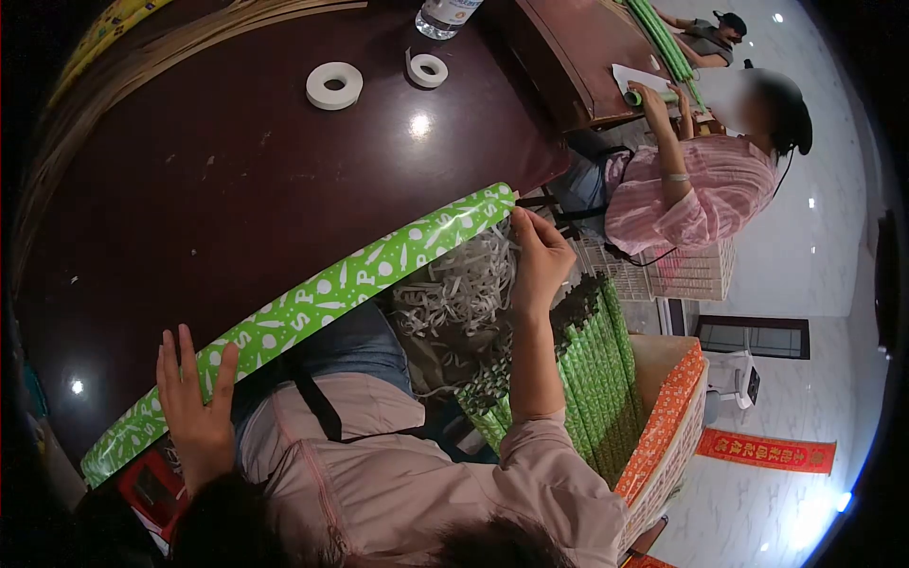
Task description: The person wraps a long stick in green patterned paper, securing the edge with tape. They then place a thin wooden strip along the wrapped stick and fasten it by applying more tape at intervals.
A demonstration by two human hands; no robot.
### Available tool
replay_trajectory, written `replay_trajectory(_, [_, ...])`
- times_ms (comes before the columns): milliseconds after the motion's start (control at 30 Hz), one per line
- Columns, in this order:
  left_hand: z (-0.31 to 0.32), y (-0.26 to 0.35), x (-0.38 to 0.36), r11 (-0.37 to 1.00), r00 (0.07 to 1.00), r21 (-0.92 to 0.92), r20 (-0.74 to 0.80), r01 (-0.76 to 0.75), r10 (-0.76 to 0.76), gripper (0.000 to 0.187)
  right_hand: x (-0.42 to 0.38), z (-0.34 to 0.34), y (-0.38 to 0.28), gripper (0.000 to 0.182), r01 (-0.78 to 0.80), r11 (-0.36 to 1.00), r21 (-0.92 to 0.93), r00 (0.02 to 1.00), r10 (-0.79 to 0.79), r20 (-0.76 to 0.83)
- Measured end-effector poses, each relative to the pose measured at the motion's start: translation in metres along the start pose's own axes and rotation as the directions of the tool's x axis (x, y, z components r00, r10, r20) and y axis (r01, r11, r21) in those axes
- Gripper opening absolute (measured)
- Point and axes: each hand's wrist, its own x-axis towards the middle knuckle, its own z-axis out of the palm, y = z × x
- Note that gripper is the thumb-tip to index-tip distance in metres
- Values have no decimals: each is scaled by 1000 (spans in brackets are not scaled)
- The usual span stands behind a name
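Observation:
A long, glossy green roll [355, 275] with white vegetable shapes and letters lies slantwise along the near edge of the dark table. My left hand [196, 407] rests on its lower left part, fingers stretched out and spread. At the upper right end, my right hand [542, 257] pinches the tip of the roll between thumb and fingers. Whether anything sits inside the roll is hidden. Two rolls of white tape, a larger one [350, 97] and a smaller one [439, 78], lie farther back on the table.
A water bottle [445, 17] stands at the table's far edge [502, 85]. Long thin brown strips [180, 43] lie along the left. White paper-like scraps [464, 289] and a box of green patterned sticks [592, 388] are at my right. Beyond sits a person in a pink shirt [705, 189].

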Motion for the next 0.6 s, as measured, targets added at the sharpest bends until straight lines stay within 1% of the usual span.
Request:
replay_trajectory(167, [-1,0,-2,1000,999,-9,38,11,-10,40,1,0,1,21,-14,1000,-12,1000,14,-7])
replay_trajectory(233, [-1,-1,-2,1000,999,-9,46,6,-6,40,3,0,1,21,-153,983,100,988,153,10])
replay_trajectory(267, [0,-1,-3,1000,999,5,53,3,-3,40,4,-2,1,21,-153,983,100,988,152,10])
replay_trajectory(333, [1,-1,-3,1000,998,20,59,3,-4,41,9,-8,-1,21,-330,924,191,944,319,87])
replay_trajectory(367, [0,-1,-3,1000,999,11,52,1,-1,41,11,-9,-2,21,-331,924,190,944,319,89])
replay_trajectory(433, [0,-2,-2,1000,999,1,46,-4,4,41,17,-11,-4,20,-495,803,333,868,436,238])
replay_trajectory(467, [1,-2,-3,1000,999,10,45,-4,4,41,19,-10,-6,20,-494,803,334,868,436,237])
replay_trajectory(533, [2,-1,-3,1000,999,20,44,-3,2,41,23,-8,-10,17,-559,755,343,829,489,272])
replay_trajectory(567, [2,-1,-3,1000,999,27,42,3,-4,41,26,-9,-6,17,-559,755,343,828,489,274])
replay_trajectory(600, [2,0,-2,999,999,33,40,10,-11,42,29,-11,-3,14,-513,796,321,850,418,320])
